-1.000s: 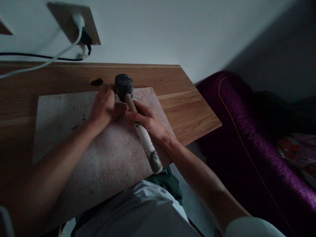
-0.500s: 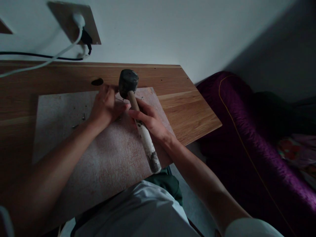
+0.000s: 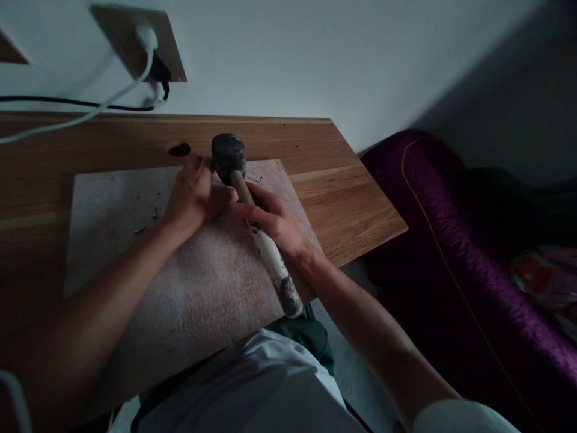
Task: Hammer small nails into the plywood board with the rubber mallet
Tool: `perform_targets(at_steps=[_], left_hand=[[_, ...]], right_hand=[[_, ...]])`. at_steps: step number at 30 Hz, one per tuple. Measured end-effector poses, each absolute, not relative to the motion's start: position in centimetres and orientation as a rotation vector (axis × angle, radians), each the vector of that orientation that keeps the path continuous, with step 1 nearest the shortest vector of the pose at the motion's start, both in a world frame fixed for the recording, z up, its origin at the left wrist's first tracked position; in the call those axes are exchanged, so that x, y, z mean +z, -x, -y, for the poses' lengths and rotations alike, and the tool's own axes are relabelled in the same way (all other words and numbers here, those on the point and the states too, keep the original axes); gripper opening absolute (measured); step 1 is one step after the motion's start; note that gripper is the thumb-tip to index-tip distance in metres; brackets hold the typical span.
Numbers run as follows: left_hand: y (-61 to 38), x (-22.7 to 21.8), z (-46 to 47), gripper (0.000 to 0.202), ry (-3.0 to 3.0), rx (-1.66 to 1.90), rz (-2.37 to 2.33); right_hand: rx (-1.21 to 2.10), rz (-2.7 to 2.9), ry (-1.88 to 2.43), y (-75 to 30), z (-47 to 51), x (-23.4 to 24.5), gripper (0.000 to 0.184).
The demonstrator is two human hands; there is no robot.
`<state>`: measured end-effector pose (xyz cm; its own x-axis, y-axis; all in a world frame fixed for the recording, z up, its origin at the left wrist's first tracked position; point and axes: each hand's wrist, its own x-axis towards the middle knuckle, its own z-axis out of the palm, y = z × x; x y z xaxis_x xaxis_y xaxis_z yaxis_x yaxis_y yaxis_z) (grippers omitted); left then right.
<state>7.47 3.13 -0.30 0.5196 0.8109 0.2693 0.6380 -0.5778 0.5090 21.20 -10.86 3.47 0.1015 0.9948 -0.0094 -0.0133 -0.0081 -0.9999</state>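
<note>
My right hand [image 3: 270, 219] is wrapped round the pale wooden handle of a black rubber mallet [image 3: 229, 155]. The mallet head rests low near the far edge of a thin grey-brown board [image 3: 193, 288] that lies on the wooden desk [image 3: 342, 210]. My left hand [image 3: 195, 195] sits just left of the mallet head with its fingers pinched together on the board; what they hold is hidden. A few small nails [image 3: 153, 213] lie loose on the board to the left of that hand.
A round hole [image 3: 179, 149] is cut in the desk behind the board. A wall socket plate [image 3: 139, 39] carries a white plug and a black plug, with cables running left. A purple upholstered seat [image 3: 451, 252] stands to the right of the desk.
The mallet head rose about half a second ago and has come back down beside my left hand. Both hands kept their place.
</note>
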Motion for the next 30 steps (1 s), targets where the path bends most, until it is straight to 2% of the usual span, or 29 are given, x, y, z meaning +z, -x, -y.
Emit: perform_targets(at_steps=[15, 24, 30], left_hand=[[-7.33, 0.12, -2.76, 0.038, -2.432, 0.676, -1.163], [-7.18, -0.47, -2.98, 0.031, -2.359, 0.735, -1.136], [-7.0, -0.46, -2.94, 0.035, -2.392, 0.736, -1.136]], right_hand=[[1.151, 1.115, 1.292, -21.26, 10.85, 3.23, 0.032], [1.153, 1.137, 1.341, -21.32, 10.65, 2.9, 0.039], [1.18, 1.103, 1.325, -21.39, 10.68, 3.15, 0.031]])
